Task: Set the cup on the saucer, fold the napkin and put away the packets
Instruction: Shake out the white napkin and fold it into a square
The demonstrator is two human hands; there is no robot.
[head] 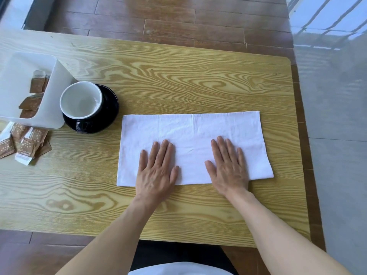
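Observation:
A white napkin [190, 132] lies flat as a long rectangle in the middle of the wooden table [178, 76]. My left hand [156, 171] and my right hand [228, 167] press palm-down on its near half, fingers spread, holding nothing. Left of the napkin stands a black cup [81, 102] with a white inside, sitting on a black saucer [111, 104]. Several brown and white packets [25, 143] lie loose at the table's left edge. More packets [35, 86] lie inside a white plastic bin [51, 92] just behind them.
The table's right edge borders a grey tiled floor [333, 116]. Brown wooden floorboards [168, 18] run beyond the far edge. The white bin touches the saucer's left side.

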